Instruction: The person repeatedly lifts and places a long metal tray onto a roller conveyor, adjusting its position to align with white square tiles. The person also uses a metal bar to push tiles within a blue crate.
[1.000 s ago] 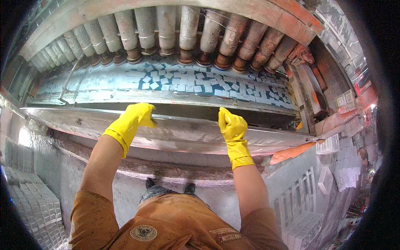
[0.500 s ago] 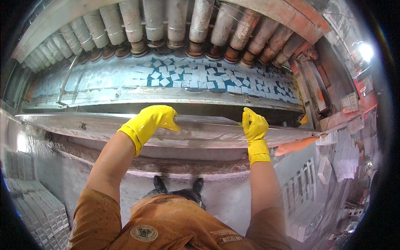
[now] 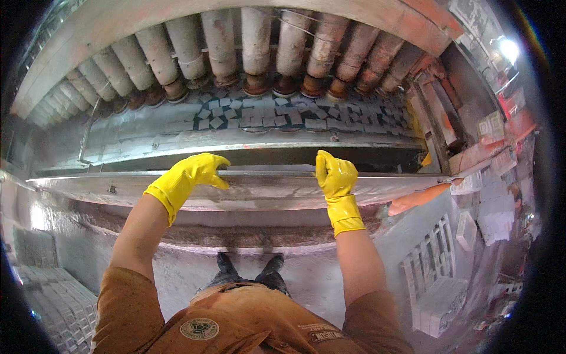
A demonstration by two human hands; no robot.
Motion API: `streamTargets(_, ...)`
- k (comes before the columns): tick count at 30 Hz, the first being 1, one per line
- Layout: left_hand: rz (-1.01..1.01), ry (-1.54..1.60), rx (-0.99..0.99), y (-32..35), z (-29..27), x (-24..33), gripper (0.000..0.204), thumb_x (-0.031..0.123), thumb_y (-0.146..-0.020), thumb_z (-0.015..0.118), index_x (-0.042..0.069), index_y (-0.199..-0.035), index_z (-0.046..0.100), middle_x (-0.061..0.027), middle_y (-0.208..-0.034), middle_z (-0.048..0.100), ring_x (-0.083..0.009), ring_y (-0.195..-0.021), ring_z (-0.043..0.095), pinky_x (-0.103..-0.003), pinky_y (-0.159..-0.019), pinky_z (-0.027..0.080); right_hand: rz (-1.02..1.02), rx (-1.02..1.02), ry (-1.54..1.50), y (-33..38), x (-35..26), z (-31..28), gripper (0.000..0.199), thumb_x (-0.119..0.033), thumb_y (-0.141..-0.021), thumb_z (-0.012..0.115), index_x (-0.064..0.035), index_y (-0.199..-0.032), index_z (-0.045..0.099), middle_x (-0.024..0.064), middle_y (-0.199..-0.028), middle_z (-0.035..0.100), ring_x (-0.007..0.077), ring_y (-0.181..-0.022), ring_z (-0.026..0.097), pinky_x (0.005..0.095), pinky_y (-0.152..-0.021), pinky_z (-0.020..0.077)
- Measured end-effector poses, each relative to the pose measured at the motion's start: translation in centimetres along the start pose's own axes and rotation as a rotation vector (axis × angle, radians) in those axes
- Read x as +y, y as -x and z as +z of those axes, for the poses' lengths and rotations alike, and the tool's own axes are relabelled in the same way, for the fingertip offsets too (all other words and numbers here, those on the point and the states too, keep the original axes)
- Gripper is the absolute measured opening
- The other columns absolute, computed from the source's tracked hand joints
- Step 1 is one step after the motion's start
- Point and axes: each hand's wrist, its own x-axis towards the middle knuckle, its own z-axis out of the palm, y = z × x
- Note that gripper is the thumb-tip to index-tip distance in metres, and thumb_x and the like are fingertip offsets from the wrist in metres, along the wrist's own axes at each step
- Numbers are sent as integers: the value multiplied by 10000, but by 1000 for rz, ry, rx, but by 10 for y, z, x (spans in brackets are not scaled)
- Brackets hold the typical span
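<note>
Both my hands wear wet yellow rubber gloves and are at the long metal front rail (image 3: 130, 174) of a machine. Between them spans a thin, pale flat piece (image 3: 271, 168), seen almost edge-on; I cannot make out its exact kind. My left hand (image 3: 191, 176) curves around its left end, thumb below and fingers above. At the right end, my right hand (image 3: 337, 174) is closed, knuckles up, with its fingertips partly hidden. Beyond a dark gap lies a bed (image 3: 147, 144) bearing many small pale square tiles (image 3: 265, 113), under a row of thick grey cylinders (image 3: 256, 50).
A metal rod (image 3: 88, 133) stands at the bed's left. Orange-stained framework (image 3: 439, 112) closes the right side. Stacked pale blocks (image 3: 53, 301) sit at lower left, a slatted rack (image 3: 430, 251) and a pale box (image 3: 439, 304) at lower right. A bright lamp (image 3: 507, 50) shines at upper right.
My hands and the pale flat piece between them have shifted left along the rail. The view has moved slightly, and the tile bed looks darker.
</note>
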Motion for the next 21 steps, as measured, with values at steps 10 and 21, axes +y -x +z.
streamTargets(10,-197,-69,-70,8,-9,35,527,490,-772,872,120,-1142,803,-140,-1070,794,-313,-1006,729,-415,-904,543,20,128,-59,-1,7,-8,152,-311,-927,782,-164,-901,753,43,-581,594,287,-510,580,434,-511,443)
streamTargets(21,-204,-131,-56,5,-7,34,411,395,-794,888,107,-1073,798,-122,-969,787,-262,-889,716,-400,-833,543,58,132,-91,-3,12,-12,162,-304,-902,803,-167,-851,732,40,-561,561,290,-503,569,441,-497,429)
